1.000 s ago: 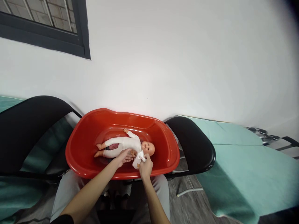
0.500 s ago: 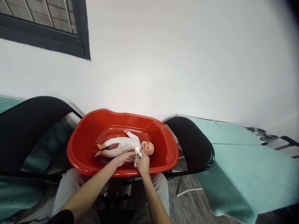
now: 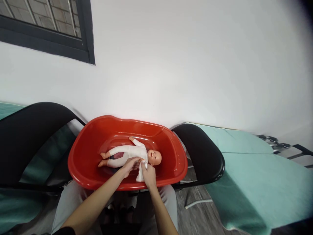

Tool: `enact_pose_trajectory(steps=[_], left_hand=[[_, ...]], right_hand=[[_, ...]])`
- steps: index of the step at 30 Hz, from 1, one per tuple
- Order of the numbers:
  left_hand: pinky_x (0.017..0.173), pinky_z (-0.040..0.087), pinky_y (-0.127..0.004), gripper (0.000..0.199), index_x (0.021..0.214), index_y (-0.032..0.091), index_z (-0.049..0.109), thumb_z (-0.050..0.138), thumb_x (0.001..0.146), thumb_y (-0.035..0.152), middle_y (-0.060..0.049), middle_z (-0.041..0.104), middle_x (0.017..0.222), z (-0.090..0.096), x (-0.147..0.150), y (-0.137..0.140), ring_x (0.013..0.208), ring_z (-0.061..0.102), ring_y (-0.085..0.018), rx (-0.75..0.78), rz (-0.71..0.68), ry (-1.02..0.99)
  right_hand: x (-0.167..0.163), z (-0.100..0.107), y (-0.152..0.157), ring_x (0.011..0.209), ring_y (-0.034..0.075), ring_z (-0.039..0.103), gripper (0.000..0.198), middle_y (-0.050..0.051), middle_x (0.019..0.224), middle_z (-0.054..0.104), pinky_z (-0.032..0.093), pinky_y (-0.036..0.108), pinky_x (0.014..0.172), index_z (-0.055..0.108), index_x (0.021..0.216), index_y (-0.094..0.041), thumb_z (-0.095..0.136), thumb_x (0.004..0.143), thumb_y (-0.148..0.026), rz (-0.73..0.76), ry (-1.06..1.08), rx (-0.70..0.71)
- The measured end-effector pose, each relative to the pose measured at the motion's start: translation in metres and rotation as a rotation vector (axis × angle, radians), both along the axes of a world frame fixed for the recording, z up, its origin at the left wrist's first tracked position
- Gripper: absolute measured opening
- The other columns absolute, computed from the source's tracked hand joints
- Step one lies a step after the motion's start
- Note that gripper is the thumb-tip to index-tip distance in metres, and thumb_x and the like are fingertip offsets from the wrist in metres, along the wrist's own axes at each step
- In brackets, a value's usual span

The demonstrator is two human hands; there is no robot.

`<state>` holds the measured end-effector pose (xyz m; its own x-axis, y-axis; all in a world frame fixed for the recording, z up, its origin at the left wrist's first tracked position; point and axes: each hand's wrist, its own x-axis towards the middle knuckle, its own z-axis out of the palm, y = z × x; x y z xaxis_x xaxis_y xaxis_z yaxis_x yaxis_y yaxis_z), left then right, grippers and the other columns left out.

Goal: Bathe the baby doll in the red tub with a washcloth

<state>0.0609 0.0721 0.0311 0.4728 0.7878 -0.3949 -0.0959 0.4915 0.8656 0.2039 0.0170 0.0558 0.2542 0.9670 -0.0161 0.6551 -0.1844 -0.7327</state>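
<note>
A baby doll [image 3: 134,151] in a white body suit lies on its back in a red baby bathtub [image 3: 181,156], its head to the right and its bare feet to the left. My left hand [image 3: 130,165] is closed around the doll's near arm, close to the doll's small hand. Against that arm my right hand [image 3: 149,175] pinches a white cloth [image 3: 140,177], which hangs down between my two hands. My fingers hide part of the arm and the cloth.
The tub rests over my knees, between a black chair [image 3: 199,153] on the right and another black chair [image 3: 31,130] on the left. A green-covered bed [image 3: 264,182] stands at the right. Behind are a white wall [image 3: 171,65] and a barred window [image 3: 49,19].
The white cloth, bunched near the doll's shoulder before, now hangs lower toward the tub's near rim. My right hand has shifted slightly down; my left hand stays at the doll's arm.
</note>
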Motion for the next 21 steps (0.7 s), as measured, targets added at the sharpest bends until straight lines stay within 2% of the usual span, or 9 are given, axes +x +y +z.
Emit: enact_pose_trajectory(steps=[3, 9, 17, 21], left_hand=[[0.1, 0.045, -0.043, 0.058, 0.123, 0.015, 0.066, 0.063, 0.085, 0.059, -0.018, 0.073, 0.116, -0.0018, 0.0003, -0.0017, 0.116, 0.063, -0.036, -0.017, 0.012, -0.045], [0.1, 0.046, -0.043, 0.058, 0.123, 0.017, 0.067, 0.068, 0.084, 0.059, -0.015, 0.073, 0.109, -0.0039, 0.0002, -0.0035, 0.112, 0.063, -0.035, -0.035, -0.058, -0.103], [0.101, 0.046, -0.042, 0.05, 0.117, 0.018, 0.069, 0.067, 0.087, 0.058, -0.014, 0.072, 0.108, -0.0031, -0.004, -0.0026, 0.111, 0.064, -0.034, -0.011, -0.069, -0.152], [0.099, 0.046, -0.041, 0.05, 0.12, 0.018, 0.068, 0.067, 0.088, 0.057, -0.014, 0.073, 0.11, -0.004, -0.0035, -0.0034, 0.109, 0.064, -0.033, -0.002, -0.064, -0.123]], right_hand=[[0.0011, 0.0001, 0.0007, 0.077, 0.026, 0.072, 0.055, 0.015, 0.084, 0.078, 0.044, 0.029, 0.065, 0.076, 0.087, -0.017, 0.041, 0.1, -0.057, -0.054, 0.033, 0.008], [0.0049, -0.0084, 0.0004, 0.083, 0.027, 0.073, 0.041, 0.01, 0.094, 0.079, 0.047, 0.028, 0.069, 0.07, 0.115, -0.02, 0.047, 0.096, -0.048, -0.073, -0.038, 0.031], [0.0038, -0.0031, -0.0006, 0.088, 0.024, 0.073, 0.038, 0.006, 0.099, 0.08, 0.05, 0.029, 0.079, 0.075, 0.111, -0.022, 0.049, 0.092, -0.043, -0.006, 0.06, 0.106], [0.0035, -0.0041, -0.0014, 0.085, 0.025, 0.073, 0.039, 0.006, 0.096, 0.08, 0.049, 0.03, 0.077, 0.074, 0.114, -0.023, 0.049, 0.092, -0.042, -0.019, 0.027, 0.082]])
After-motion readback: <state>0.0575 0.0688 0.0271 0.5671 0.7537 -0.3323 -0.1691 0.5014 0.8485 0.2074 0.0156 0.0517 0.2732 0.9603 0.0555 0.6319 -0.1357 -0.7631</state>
